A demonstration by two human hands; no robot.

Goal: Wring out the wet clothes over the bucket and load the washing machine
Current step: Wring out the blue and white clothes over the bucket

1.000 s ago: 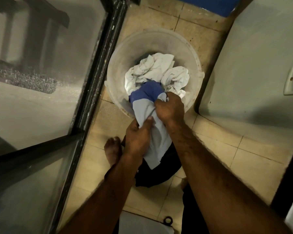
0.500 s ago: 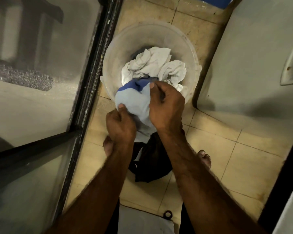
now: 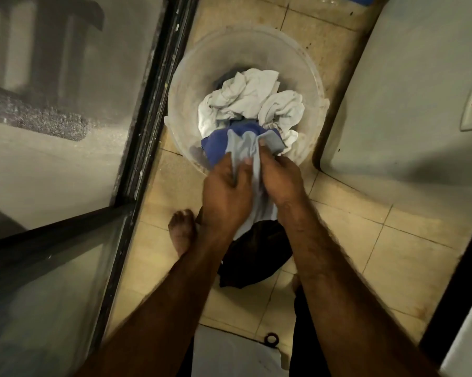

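A translucent plastic bucket (image 3: 187,85) stands on the tiled floor ahead of me, with crumpled white clothes (image 3: 252,100) inside. Over its near rim I hold a light grey and blue garment (image 3: 243,148). My left hand (image 3: 225,197) and my right hand (image 3: 281,179) are side by side, both shut on the grey cloth. The garment's lower end hangs down between my wrists. A dark garment (image 3: 254,259) hangs or lies below my hands. The washing machine (image 3: 409,104) is the grey body at the right.
A black-framed glass door (image 3: 150,104) runs along the left. My bare foot (image 3: 181,232) stands on the beige tiles (image 3: 392,254) beside the bucket. A white object with a black ring (image 3: 270,339) lies near the bottom edge.
My hands have come closer together on the garment. The grey cloth is bunched tighter between them, and more of its blue part shows over the bucket rim.
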